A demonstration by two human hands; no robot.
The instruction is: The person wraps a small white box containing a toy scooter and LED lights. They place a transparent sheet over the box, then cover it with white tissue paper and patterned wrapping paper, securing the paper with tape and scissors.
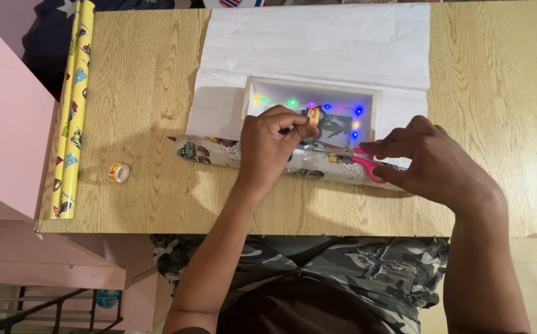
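Left grip (273, 137) pinches a small tape roll (313, 116) at 12 o'clock of the folded wrapping paper (219, 151). Right grip (422, 154) closed around red scissors (363, 162). Lit frame box (310, 93) sits mid-worktop (145, 93). Likely taping step; cutting tape needs blades aligned.

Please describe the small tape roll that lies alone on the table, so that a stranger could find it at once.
On the wooden table, look left of the left hand, beside the long yellow wrapping paper roll. The small tape roll lies flat there. It is a little yellow-and-white ring, untouched, unlike the tape roll in the left hand.
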